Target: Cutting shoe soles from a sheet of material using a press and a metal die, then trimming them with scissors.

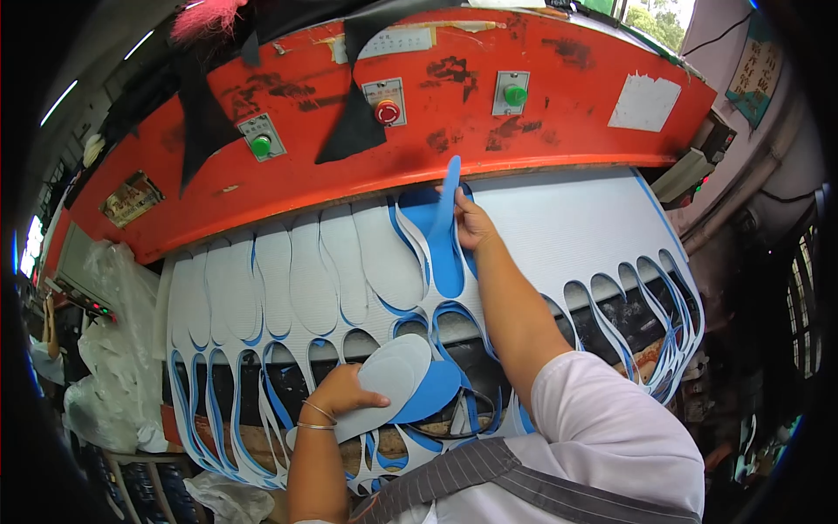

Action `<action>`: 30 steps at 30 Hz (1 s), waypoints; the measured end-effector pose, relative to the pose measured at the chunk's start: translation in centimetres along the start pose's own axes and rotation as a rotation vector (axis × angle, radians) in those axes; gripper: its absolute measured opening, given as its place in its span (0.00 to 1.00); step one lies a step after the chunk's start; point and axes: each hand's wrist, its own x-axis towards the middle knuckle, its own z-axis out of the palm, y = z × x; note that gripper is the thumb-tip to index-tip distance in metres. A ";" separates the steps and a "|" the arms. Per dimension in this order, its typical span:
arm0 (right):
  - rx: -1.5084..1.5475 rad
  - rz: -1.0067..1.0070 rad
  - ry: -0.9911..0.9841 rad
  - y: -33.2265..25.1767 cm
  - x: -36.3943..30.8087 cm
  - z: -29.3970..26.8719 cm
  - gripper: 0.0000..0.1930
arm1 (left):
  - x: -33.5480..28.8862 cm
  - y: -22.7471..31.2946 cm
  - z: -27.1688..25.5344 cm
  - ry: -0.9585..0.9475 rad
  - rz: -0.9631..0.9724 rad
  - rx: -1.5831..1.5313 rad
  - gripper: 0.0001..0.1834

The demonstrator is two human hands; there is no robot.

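Left hand: near the lower centre of the frame, the left hand point(345, 390) is gripping a fanned stack of sole-shaped pieces point(393, 380), its thumb pressing across the top; the other fingers are hiding underneath, so their spread cannot be told.
Right hand: at upper centre, the right hand point(471, 223) is pinching a blue sole-shaped piece point(450, 192) near its edge, thumb and fingers closing on it.
Blue piece: it is tilting up on end over a blue-floored, sole-shaped recess in the sheet point(559, 210), and is blurring slightly.
Sheet: it is spanning mid-frame, showing a pale, finely textured face and blue edges; cut soles are lying in their outlines at left, while thin curved webs are framing openings along the lower side.
Plastic bag: clear, crinkled film point(118, 341) is bunching at the left; its contents cannot be made out.
Red machine: its scuffed, painted front point(580, 105) is crossing the top, carrying two green buttons point(261, 146) and a red one point(387, 112) on printed plates.
Writing: a green pennant point(755, 70) is bearing characters at upper right.
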 end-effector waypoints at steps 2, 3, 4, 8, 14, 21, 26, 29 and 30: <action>-0.295 0.065 0.053 -0.1 -0.4 3.7 0.18 | -0.4 -0.4 -0.3 0.041 -0.006 0.004 0.31; -0.605 0.112 0.114 -0.6 -1.0 5.6 0.17 | -0.6 -0.7 -0.6 0.062 -0.006 -0.016 0.30; -0.816 0.130 0.141 -0.9 -2.1 6.6 0.17 | -0.7 -0.8 -0.9 0.082 -0.002 -0.035 0.30; -1.639 -0.278 -0.090 -2.3 -11.7 7.0 0.16 | -3.8 2.1 -2.1 0.350 0.096 -0.073 0.28; -1.351 0.156 -0.214 -1.9 -26.3 14.4 0.10 | -9.6 8.0 -1.6 0.479 0.452 -0.491 0.24; -0.886 -0.214 0.146 1.4 -25.9 18.5 0.14 | -5.7 14.7 5.5 0.325 0.460 -0.685 0.19; -1.006 -0.265 -0.014 4.0 -23.4 22.1 0.15 | -4.9 14.3 9.0 0.402 0.566 -0.928 0.30; -1.214 -0.326 -0.079 2.5 -22.6 20.6 0.15 | -7.6 14.8 5.9 0.642 0.553 -0.735 0.35; -1.170 -0.208 -0.032 1.8 -22.8 20.1 0.15 | -9.2 14.2 4.5 0.700 0.557 -0.703 0.36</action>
